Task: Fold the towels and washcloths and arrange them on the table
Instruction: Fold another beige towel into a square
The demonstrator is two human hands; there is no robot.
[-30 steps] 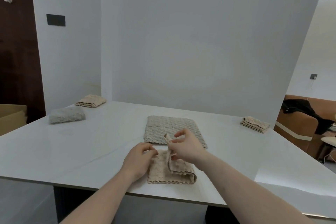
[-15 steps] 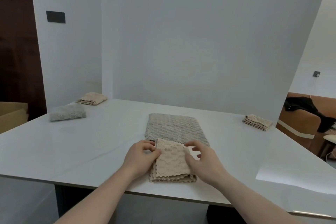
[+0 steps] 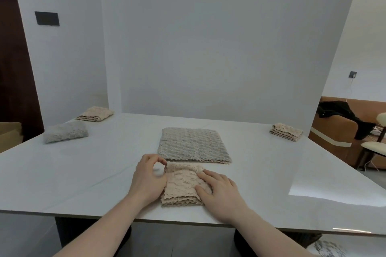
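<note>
Looking down from the head camera, I've got the beige washcloth point(image 3: 183, 185) folded into a small stack near the front edge of the white table point(image 3: 83, 173). My right hand point(image 3: 221, 192) lies flat on its right side, fingers straight and relaxed, pressing the layers down. My left hand point(image 3: 149, 179) sits at the cloth's left edge, fingers curled, thumb and forefinger pinching the far left corner (the corner looks slightly lifted, with a bit of a roll along the far edge). The layered edges of the stack face me, wavy and roughly lined up.

Just beyond the washcloth, nearly touching its far edge, lies the grey-beige towel point(image 3: 193, 145), folded into a flat rectangle in the middle of the table. Far left, a rolled grey towel point(image 3: 65, 134) sits near the table's left edge, and behind it a folded beige cloth point(image 3: 95, 114) rests in the back left corner. Over on the far right corner there's another small folded beige washcloth point(image 3: 286, 132), well apart from everything else.

A white backdrop panel point(image 3: 208, 37) stands behind the table. Off to the right, an orange sofa point(image 3: 332, 131) with a black garment point(image 3: 342, 115) draped over it, and a pale chair point(image 3: 376, 146) at the frame's edge.
</note>
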